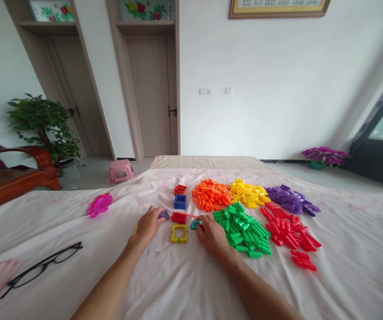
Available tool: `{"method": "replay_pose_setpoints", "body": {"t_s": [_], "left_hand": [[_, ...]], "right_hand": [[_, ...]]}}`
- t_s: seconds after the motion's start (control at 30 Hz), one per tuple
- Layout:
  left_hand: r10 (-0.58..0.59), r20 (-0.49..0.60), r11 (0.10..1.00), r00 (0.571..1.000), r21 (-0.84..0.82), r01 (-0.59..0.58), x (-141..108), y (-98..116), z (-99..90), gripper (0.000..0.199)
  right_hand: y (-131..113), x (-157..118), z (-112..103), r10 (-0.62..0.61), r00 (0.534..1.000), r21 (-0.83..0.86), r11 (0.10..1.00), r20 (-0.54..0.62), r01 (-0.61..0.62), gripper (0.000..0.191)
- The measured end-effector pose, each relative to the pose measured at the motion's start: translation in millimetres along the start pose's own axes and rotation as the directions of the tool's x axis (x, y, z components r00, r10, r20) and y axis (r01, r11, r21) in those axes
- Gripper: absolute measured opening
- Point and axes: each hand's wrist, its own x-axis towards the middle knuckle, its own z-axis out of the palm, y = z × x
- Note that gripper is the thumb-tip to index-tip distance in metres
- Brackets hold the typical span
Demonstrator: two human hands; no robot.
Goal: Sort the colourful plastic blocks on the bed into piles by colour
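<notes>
My left hand (pixel 149 224) pinches a small purple triangular frame (pixel 164 215) between thumb and fingers. A yellow piece (pixel 136 229) peeks out behind that hand, mostly hidden. To the right, my right hand (pixel 211 233) has its fingers closed on a teal triangular frame (pixel 195 224), partly covered by the fingertips. Between the hands lie a red block-shaped piece (pixel 179 218) and a yellow square frame (pixel 179 240). Farther back in the same column are a blue square frame (pixel 180 208) and red frames (pixel 180 190). A thin reddish strip (pixel 191 215) runs toward my right fingers.
Tube-like pieces form orange (pixel 209 195), yellow (pixel 249 194), purple (pixel 291 199), green (pixel 243 229) and red (pixel 286 226) heaps on the cloth (pixel 185 284). Leftward lie a magenta toy (pixel 100 205), black-framed glasses (pixel 43 266) and pink fabric (pixel 0 278). A pink stool (pixel 121 171) stands beyond.
</notes>
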Motion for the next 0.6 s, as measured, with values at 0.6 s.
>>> {"method": "replay_pose_setpoints", "body": {"t_s": [0.6], "left_hand": [[-0.252, -0.055, 0.967, 0.966, -0.047, 0.250, -29.5, -57.9, -26.0, 0.038]], "right_hand": [[10.9, 8.7, 4.8, 0.026, 0.995, 0.216, 0.976, -0.099, -0.004, 0.018]]}}
